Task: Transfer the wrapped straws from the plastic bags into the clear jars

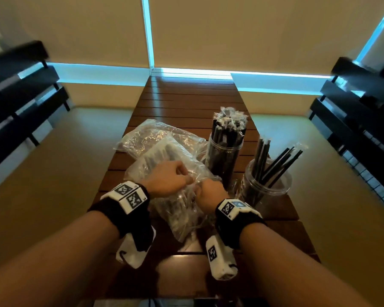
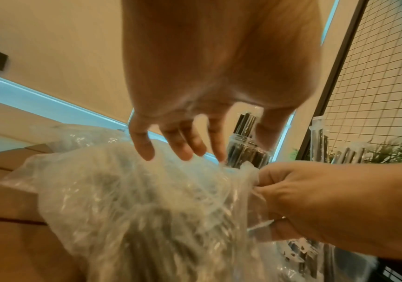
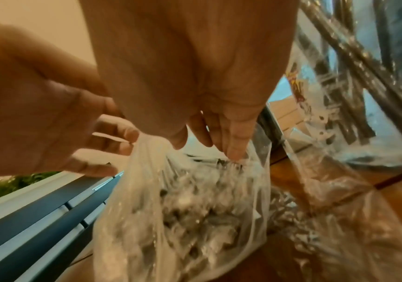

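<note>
Both grips pinch bag mouth: left hand (image 1: 167, 179), right hand (image 1: 210, 191) | plastic bag (image 1: 182, 209) of wrapped straws on tabletop (image 1: 186, 100), beside jars (image 1: 223, 160) | risk: film tears, straws spill.

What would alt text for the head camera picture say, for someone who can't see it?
Two hands, left and right, pinch the top of a clear bag of wrapped straws on a slatted wooden table. To the right stand two jars, one packed with straws, one holding a few.
</note>
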